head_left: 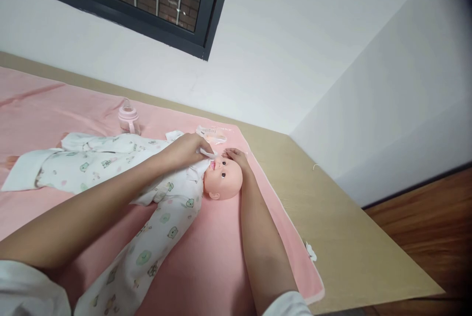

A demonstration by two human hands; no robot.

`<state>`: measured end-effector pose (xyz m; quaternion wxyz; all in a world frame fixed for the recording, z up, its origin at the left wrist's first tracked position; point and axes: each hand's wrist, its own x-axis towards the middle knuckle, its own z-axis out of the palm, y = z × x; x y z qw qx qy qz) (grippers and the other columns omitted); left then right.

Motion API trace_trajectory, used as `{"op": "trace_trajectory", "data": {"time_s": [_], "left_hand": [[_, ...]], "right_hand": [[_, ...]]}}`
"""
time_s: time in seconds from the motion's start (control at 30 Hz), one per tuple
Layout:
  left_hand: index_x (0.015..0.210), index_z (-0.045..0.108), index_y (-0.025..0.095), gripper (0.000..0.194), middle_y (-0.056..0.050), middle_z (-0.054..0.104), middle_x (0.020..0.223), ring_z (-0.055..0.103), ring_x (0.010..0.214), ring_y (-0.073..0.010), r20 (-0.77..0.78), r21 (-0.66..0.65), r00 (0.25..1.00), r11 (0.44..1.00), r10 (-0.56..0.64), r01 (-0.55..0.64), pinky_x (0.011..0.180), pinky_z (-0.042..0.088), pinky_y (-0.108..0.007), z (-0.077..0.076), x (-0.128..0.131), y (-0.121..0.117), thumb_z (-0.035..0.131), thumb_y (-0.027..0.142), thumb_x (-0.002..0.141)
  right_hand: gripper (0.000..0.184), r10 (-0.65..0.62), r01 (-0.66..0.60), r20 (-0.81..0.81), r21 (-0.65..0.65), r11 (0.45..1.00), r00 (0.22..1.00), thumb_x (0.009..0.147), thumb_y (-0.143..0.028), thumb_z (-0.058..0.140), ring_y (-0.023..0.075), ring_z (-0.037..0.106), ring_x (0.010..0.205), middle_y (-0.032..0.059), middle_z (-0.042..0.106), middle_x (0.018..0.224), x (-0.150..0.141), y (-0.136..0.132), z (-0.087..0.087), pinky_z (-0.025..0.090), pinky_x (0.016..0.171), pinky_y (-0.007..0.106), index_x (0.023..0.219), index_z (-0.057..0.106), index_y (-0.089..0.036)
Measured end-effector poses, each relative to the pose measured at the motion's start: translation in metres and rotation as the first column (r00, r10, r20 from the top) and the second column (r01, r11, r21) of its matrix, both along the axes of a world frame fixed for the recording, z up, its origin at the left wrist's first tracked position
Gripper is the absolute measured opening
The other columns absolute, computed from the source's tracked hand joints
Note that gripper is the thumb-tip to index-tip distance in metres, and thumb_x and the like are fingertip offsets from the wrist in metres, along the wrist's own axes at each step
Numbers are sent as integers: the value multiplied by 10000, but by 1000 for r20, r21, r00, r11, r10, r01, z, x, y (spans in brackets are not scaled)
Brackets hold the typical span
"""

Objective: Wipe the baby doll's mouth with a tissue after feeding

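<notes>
A baby doll [224,178] in white printed clothes lies on its back, its head towards the right. My left hand [188,150] reaches over the doll's chest, with thumb and fingers pinched on a white cloth [208,155] close to the doll's mouth and chin. Whether this cloth is separate from the clothing is hard to see. On the far side of the head, my right hand [236,157] rests against it, fingers stretched out and partly hidden. The doll's near sleeve [162,227] extends towards me.
Beneath the doll is a pink mat [217,247] on a wooden table [354,252]. Behind the doll's legs stands a pink baby bottle [129,118]. A clear packet [211,134] lies beyond my hands. The wall [265,70] and window [206,21] border the back.
</notes>
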<state>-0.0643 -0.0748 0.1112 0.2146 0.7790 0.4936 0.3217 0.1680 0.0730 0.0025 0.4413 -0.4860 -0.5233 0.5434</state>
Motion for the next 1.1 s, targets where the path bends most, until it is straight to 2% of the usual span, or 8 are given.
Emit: {"op": "trace_trajectory", "data": {"time_s": [0.2, 0.37, 0.5, 0.67, 0.83, 0.9, 0.97, 1.1], "left_hand": [[913, 783, 190, 251, -45, 756, 1020, 667, 999, -245, 28, 8, 999, 1000, 16, -16, 876, 482, -309, -1, -2, 2, 595, 137, 755], [920, 786, 184, 429, -16, 750, 1035, 671, 980, -212, 48, -66, 996, 994, -81, 85, 849, 490, -256, 3, 0, -6, 483, 9, 672], [907, 794, 194, 424, -10, 753, 1012, 670, 958, -212, -7, -100, 997, 993, -70, 69, 814, 487, -250, 7, 5, -11, 480, 16, 685], [926, 786, 191, 407, -14, 753, 1004, 673, 953, -209, 2, -44, 999, 998, -50, 50, 810, 480, -255, 2, 4, -7, 487, 21, 707], [921, 775, 184, 289, -16, 760, 976, 679, 943, -229, 16, 3, 998, 998, -62, 62, 811, 485, -283, -2, 1, -1, 530, 135, 777], [933, 775, 187, 271, -17, 758, 1010, 674, 983, -238, 9, 33, 999, 999, -42, 41, 848, 482, -293, 0, 0, 0, 541, 179, 797], [970, 774, 187, 283, -20, 749, 1066, 661, 1039, -242, 2, 51, 1000, 999, 2, -2, 902, 471, -296, 2, -1, 0, 544, 189, 805], [1037, 758, 178, 300, -21, 729, 1122, 637, 1095, -240, 8, 75, 998, 995, 61, -62, 970, 446, -300, 9, -9, 0, 579, 194, 797]], "right_hand": [[61, -39, 39, -1, -31, 999, 999, 784, -145, 622, 133, 666, 765, 30, 700, 778, -3, -3, 5, 530, 835, 282, 843, 622, -160], [75, 0, -1, -43, -16, 1000, 999, 775, -138, 636, 129, 659, 745, 26, 695, 767, -1, 0, 1, 540, 818, 282, 847, 626, -153], [70, -30, 29, -41, -7, 1000, 999, 751, -110, 647, 130, 658, 748, 20, 690, 770, -2, -1, 2, 546, 833, 286, 802, 634, -156], [69, -47, 46, -33, -17, 999, 998, 798, -94, 595, 115, 646, 708, 8, 673, 719, -5, -4, 5, 545, 838, 280, 786, 628, -153], [76, -35, 35, -3, -32, 999, 999, 821, -95, 576, 121, 662, 730, 30, 693, 762, -5, -6, 9, 542, 852, 289, 840, 627, -148], [72, -5, 5, 8, -21, 1000, 1000, 818, -120, 595, 127, 669, 745, 40, 695, 810, -5, -8, 19, 544, 842, 296, 875, 624, -151], [102, 41, -41, 15, 38, 998, 999, 813, -174, 624, 129, 670, 766, 45, 693, 872, -7, -12, 37, 544, 837, 302, 914, 629, -160], [214, 155, -172, 85, 254, 952, 984, 796, -314, 679, 128, 658, 835, 43, 682, 985, -19, -33, 91, 527, 880, 319, 962, 660, -181]]}}
